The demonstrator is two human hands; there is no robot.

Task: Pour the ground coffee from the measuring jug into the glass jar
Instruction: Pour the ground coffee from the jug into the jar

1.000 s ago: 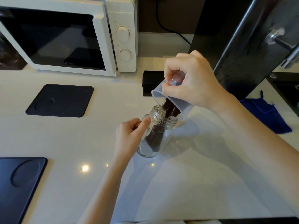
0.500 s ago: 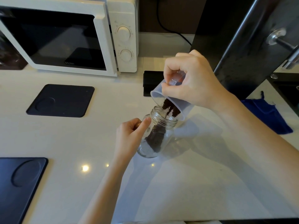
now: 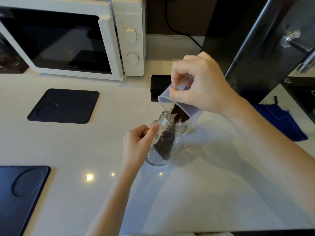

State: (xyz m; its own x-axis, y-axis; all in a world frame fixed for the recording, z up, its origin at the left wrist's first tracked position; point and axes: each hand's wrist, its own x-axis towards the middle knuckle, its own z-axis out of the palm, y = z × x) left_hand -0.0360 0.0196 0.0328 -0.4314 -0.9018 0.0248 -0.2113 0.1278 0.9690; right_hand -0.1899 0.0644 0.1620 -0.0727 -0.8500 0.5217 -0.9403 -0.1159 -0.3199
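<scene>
The right hand [image 3: 201, 86] is raised, knuckles up, fingers curled closed in a grip, forearm running off to the lower right. The left hand [image 3: 138, 142] sits lower, fingers wrapped closed, thumb extended, forearm bare.

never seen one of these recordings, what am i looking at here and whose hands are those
There is no machine here: these are a person's two bare hands, filmed by one wide-angle camera worn on their head, looking forward and down. The right hand tips a clear plastic measuring jug so that dark ground coffee slides into the mouth of a glass jar. The left hand steadies the jar, which leans on the white counter and already holds some coffee. Around them lie two dark mats, a white microwave at the back and a blue cloth on the right.
</scene>
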